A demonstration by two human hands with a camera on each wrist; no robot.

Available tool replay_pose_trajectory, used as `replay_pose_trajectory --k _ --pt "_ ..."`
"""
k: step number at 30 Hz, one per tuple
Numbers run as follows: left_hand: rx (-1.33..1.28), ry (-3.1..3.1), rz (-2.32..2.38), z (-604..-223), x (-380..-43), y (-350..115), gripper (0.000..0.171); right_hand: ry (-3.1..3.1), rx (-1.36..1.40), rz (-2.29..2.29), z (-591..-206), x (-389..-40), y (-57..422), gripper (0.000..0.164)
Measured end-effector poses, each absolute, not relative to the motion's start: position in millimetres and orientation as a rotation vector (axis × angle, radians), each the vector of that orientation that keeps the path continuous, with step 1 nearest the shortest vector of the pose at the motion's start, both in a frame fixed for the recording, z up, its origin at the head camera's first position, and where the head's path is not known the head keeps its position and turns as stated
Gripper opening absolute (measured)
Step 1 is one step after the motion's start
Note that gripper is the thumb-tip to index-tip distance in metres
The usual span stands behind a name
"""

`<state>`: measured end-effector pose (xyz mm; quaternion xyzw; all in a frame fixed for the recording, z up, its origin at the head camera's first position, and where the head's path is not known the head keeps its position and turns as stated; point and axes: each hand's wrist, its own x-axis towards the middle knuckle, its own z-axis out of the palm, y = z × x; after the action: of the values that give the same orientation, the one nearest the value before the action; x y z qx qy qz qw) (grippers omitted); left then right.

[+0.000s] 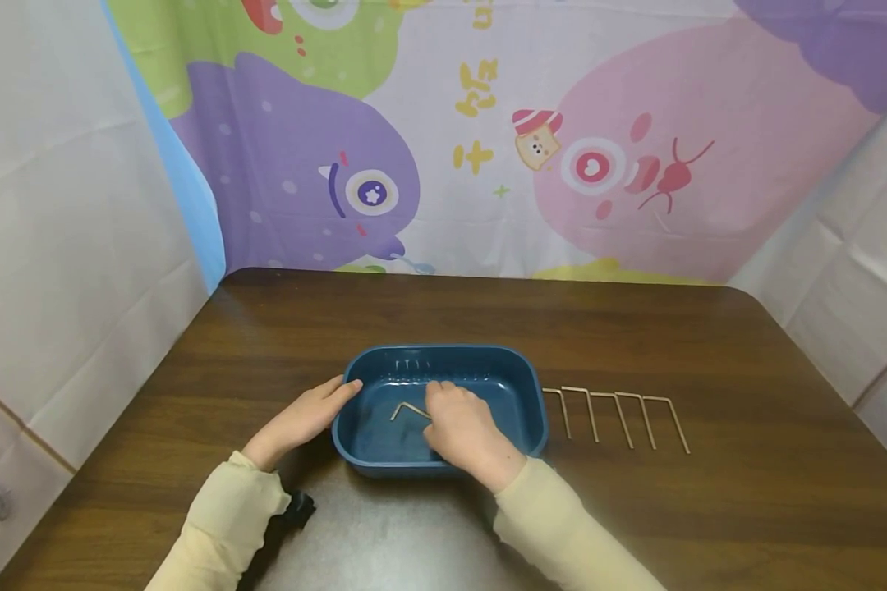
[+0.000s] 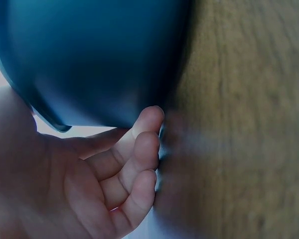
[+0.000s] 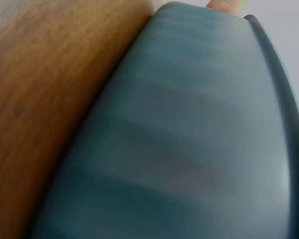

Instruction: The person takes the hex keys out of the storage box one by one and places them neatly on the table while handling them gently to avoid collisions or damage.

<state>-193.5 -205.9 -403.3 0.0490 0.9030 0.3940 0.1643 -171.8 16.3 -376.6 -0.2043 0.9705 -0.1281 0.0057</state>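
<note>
A dark blue rectangular basin (image 1: 436,469) stands on the wooden table. At its left end my left hand (image 1: 305,417) grips it, one digit over the rim; the left wrist view shows the other fingers (image 2: 147,149) bent against the outer wall, tips by the tabletop. Inside the basin my right hand (image 1: 464,423) reaches down with curled fingers around an L-shaped hex key (image 1: 406,405), whose bent end sticks out to the left. My right fingertips are hidden in the head view. The right wrist view shows mostly the basin's outer wall (image 3: 189,124).
Several more hex keys (image 1: 624,420) lie in an overlapping row on the table (image 1: 710,509), right of the basin. A black object (image 1: 299,510) is by my left sleeve. A cartoon-printed cloth (image 1: 458,213) hangs behind the table's far edge.
</note>
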Motion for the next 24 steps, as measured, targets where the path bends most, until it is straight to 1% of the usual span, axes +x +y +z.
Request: replay_pose_trajectory --k 4,6,12,24 --pt "0.146 2.573 1.115 -403 -193 -206 0.077 3.050 -0.660 -0.489 -373 -171 23 0.015" --pt "0.149 2.573 1.113 -404 -193 -206 0.077 3.063 -0.681 -0.521 -371 -170 26 0.013" --pt "0.140 2.574 1.113 -404 -193 -206 0.076 3.111 -0.719 -0.574 -366 -167 36 0.015" --pt "0.151 2.562 1.124 -403 -192 -206 0.076 3.110 -0.578 -0.717 -356 -166 52 0.016"
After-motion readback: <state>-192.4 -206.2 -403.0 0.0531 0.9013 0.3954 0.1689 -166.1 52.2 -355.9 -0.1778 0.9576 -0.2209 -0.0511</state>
